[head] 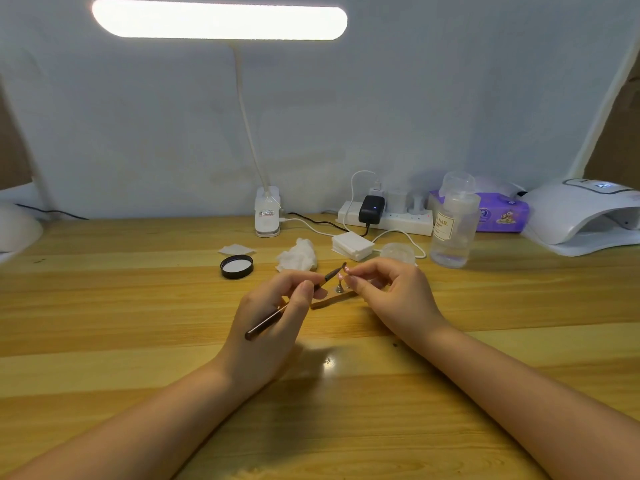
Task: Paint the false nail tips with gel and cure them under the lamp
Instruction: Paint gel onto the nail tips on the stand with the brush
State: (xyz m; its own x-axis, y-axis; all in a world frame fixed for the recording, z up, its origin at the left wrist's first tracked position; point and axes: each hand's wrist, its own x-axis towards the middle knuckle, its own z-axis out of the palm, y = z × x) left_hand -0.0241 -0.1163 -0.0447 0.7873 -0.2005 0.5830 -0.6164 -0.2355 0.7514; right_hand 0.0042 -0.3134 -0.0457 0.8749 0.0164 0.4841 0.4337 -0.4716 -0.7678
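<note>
A nail tip (347, 269) is pinched in the right hand (391, 292), above the wooden stand (332, 297). The left hand (273, 317) grips a brush (294, 303) beside it. Behind the stand lie a crumpled tissue (298, 259) and black lid (237, 266).

L hand (277, 306) holds brush (298, 299); R hand (391, 292) pinches nail tip (346, 269).

Head-worn view, forward and down over near wooden table (138, 306)
</note>
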